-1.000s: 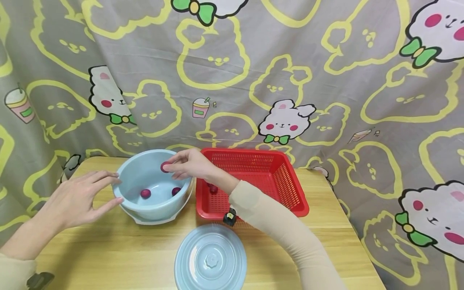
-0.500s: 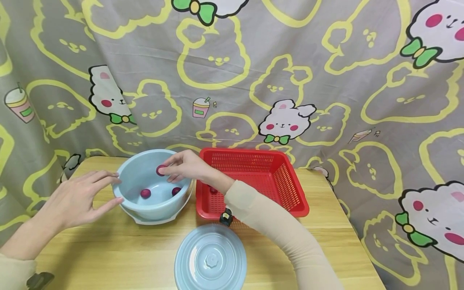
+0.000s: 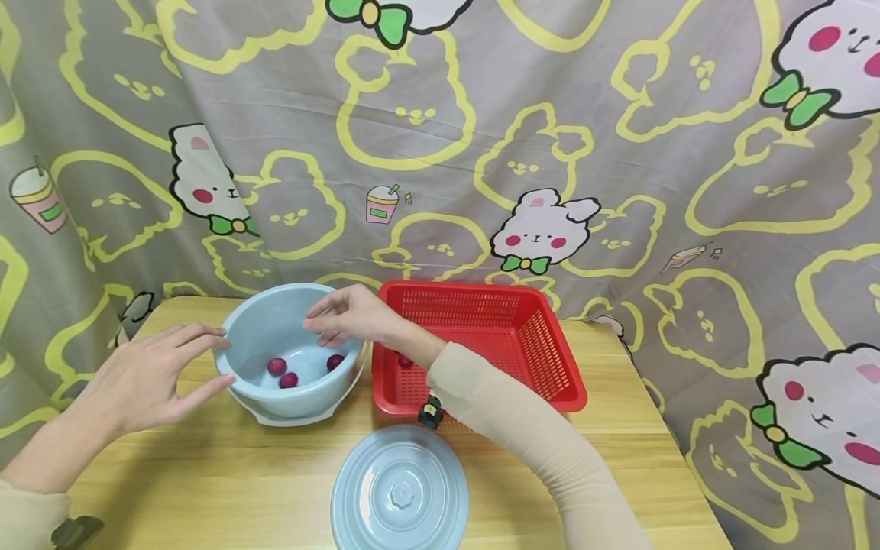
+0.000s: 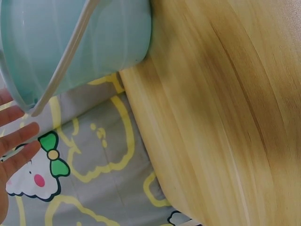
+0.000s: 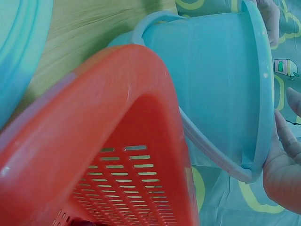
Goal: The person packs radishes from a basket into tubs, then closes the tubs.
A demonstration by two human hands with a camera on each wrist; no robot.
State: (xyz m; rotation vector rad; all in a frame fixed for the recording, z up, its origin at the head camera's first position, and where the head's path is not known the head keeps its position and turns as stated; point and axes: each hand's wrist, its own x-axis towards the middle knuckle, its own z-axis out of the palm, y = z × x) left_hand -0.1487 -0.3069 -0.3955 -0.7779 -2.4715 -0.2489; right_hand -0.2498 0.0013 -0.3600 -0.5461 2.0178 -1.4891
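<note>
Inside the light blue bucket lie three dark red round fruits, one of them near the front wall. Over the bucket's right rim, the right hand hangs with relaxed, slightly bent fingers and holds nothing. At the left rim the left hand touches the bucket with spread fingers. The right wrist view shows the right hand beside the bucket's rim. In the left wrist view the left hand is by the handle's end. A dark red fruit is in the red basket, partly hidden by the right wrist.
A round light blue lid lies on the wooden table, in front of the bucket and basket. The basket stands directly right of the bucket. A patterned grey curtain hangs behind the table.
The fruit that was between the right hand's fingers now lies in the bucket with the other two. The right hand moved slightly left and has let go. The left hand stays in place.
</note>
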